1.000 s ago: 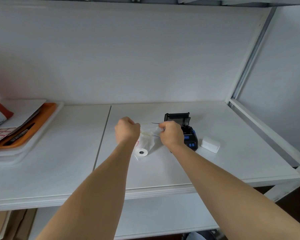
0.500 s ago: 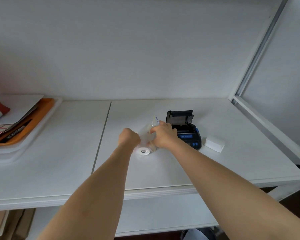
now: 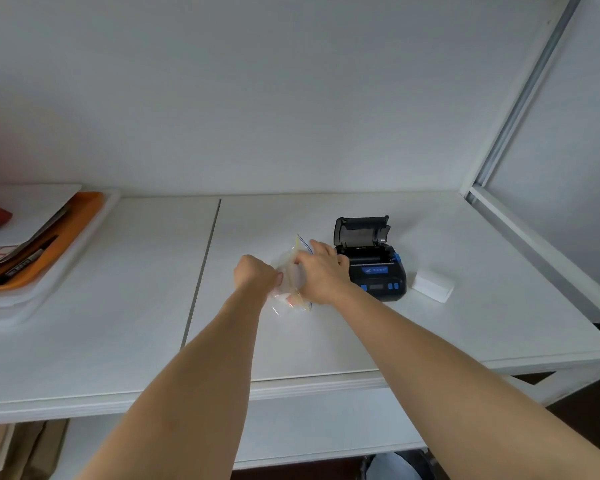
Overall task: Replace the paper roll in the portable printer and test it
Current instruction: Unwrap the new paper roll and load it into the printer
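Observation:
The black portable printer [image 3: 374,271] with blue buttons stands on the white shelf, its lid [image 3: 361,232] flipped open toward the back. Just left of it a clear zip bag [image 3: 290,299] lies crumpled between my hands. My left hand [image 3: 257,277] is a fist that grips the bag's left side. My right hand [image 3: 321,270] reaches into the bag's mouth, fingers curled round the white paper roll [image 3: 297,275], which is mostly hidden by the plastic and my fingers.
A small white box [image 3: 432,285] lies right of the printer. At the far left an orange tray [image 3: 59,237] on a white tray holds papers and a black marker [image 3: 25,263]. A metal upright [image 3: 520,98] bounds the shelf on the right.
My hands went from pulling the bag's mouth apart to closing in on it. My right hand has gone into the bag, and the roll no longer shows at the bag's near end.

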